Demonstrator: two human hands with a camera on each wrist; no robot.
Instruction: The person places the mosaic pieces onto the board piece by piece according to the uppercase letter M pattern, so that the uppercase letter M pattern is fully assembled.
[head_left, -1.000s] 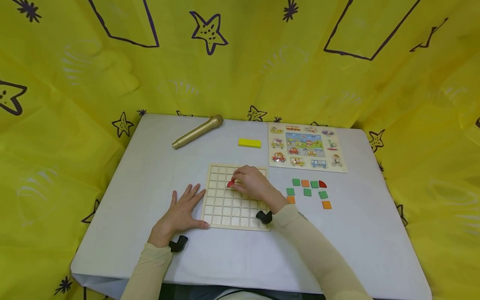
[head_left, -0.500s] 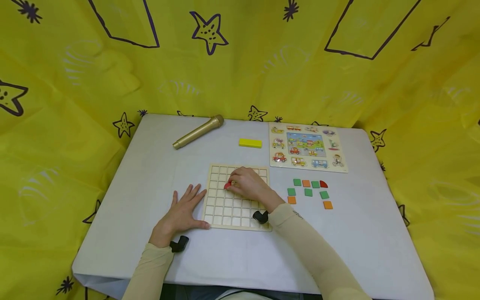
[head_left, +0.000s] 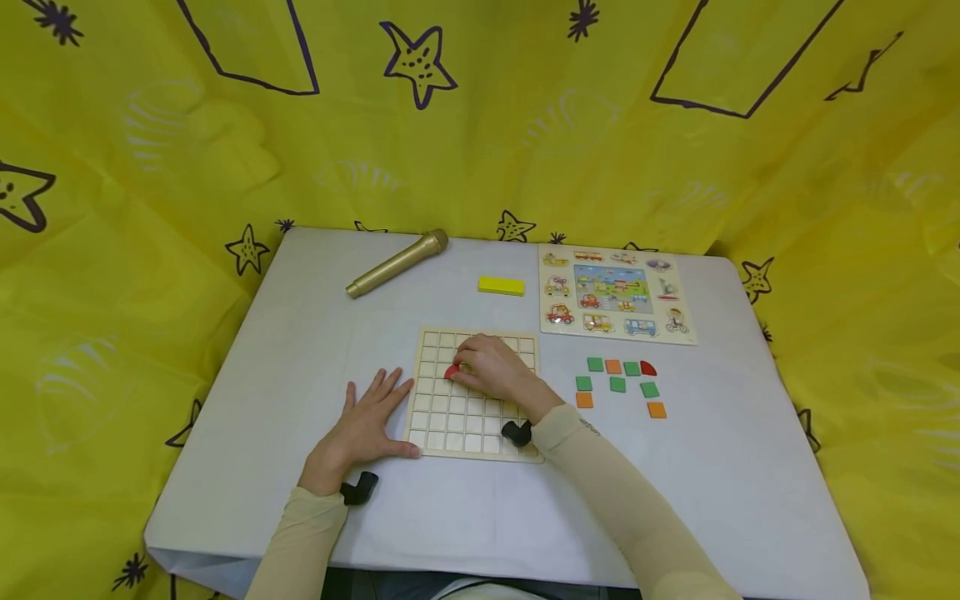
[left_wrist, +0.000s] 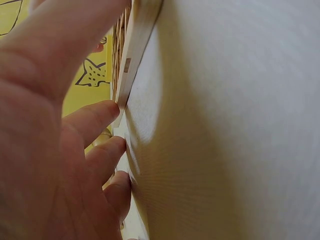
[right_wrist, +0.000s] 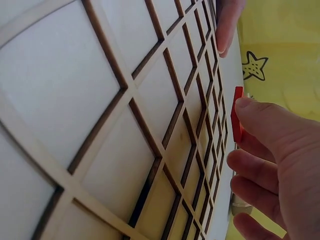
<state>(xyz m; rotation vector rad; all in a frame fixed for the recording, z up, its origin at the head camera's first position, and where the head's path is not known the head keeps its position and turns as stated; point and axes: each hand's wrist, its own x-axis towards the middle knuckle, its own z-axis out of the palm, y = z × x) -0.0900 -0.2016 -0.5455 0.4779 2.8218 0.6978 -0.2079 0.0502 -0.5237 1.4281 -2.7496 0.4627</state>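
A pale wooden grid board (head_left: 472, 446) with rows of square cells lies at the middle of the table. My right hand (head_left: 491, 367) is over its upper part, pinching a red quarter-circle tile (head_left: 452, 372) between thumb and fingers. In the right wrist view the red tile (right_wrist: 237, 115) is held edge-on, a little above the cells. Spread flat on the cloth, my left hand (head_left: 363, 425) touches the board's left edge with thumb and index fingertip. The left wrist view shows the fingers (left_wrist: 105, 155) alongside the board's side wall (left_wrist: 132, 60).
Right of the board lie several green tiles (head_left: 617, 384), orange tiles (head_left: 657, 410) and another red quarter-circle tile (head_left: 648, 367). Behind stand a picture puzzle board (head_left: 558, 329), a yellow block (head_left: 501, 286) and a gold microphone (head_left: 397, 264). A yellow patterned curtain (head_left: 480, 150) surrounds the table.
My right hand has moved slightly left across the board with the red tile still pinched. The left hand has stayed in place at the board's edge.
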